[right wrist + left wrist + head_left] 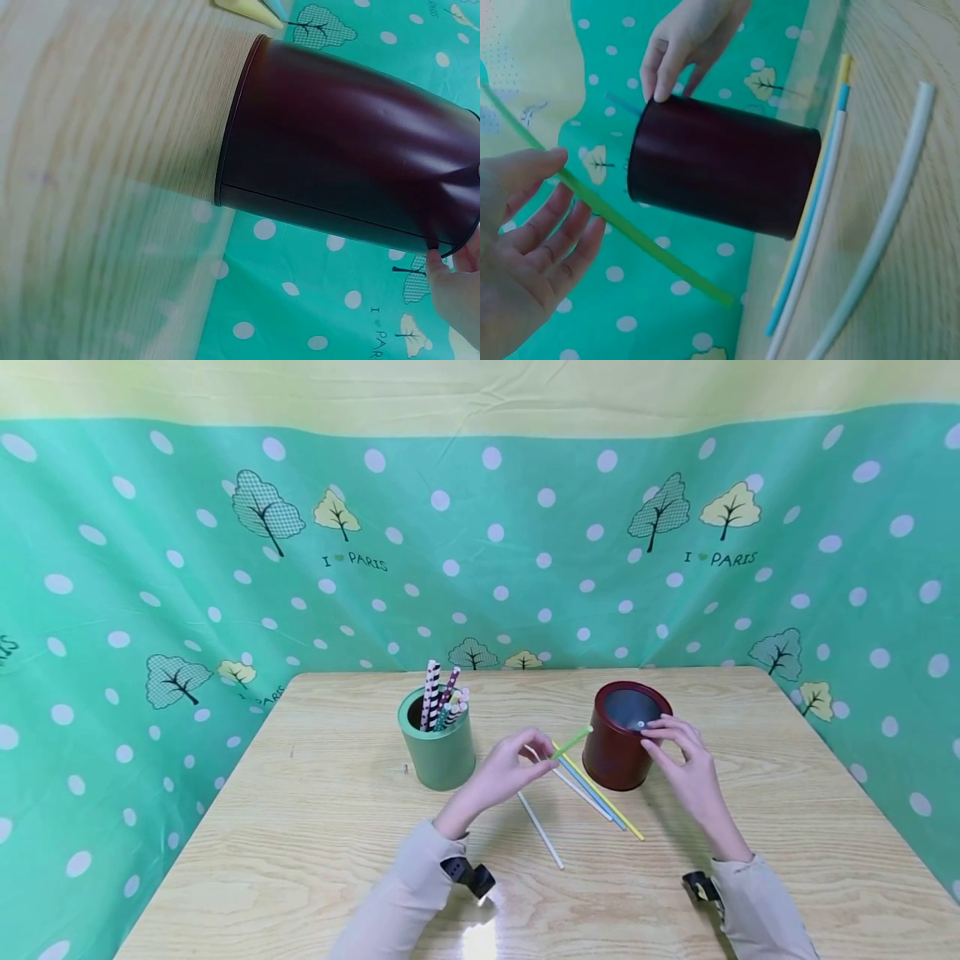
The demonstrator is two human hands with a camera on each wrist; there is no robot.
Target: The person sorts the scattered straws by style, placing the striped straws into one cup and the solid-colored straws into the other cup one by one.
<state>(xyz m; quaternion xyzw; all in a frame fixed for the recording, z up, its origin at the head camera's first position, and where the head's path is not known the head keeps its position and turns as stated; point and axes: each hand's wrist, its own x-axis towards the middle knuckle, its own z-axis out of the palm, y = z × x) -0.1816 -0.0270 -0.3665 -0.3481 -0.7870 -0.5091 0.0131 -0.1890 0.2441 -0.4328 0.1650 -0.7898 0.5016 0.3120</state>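
Note:
My left hand pinches a green straw between thumb and fingers, above the table between the two cups. In the left wrist view that green straw slants down past the fingers. My right hand grips the rim of the dark red cup, thumb outside and fingers over the opening. A blue straw sticks out just past this rim in the left wrist view. In the right wrist view the cup fills the middle, with the hand at its rim.
A green cup stands to the left, holding several patterned straws. Yellow, blue and white straws lie side by side on the wooden table. Another pale straw lies nearer. A dotted cloth hangs behind.

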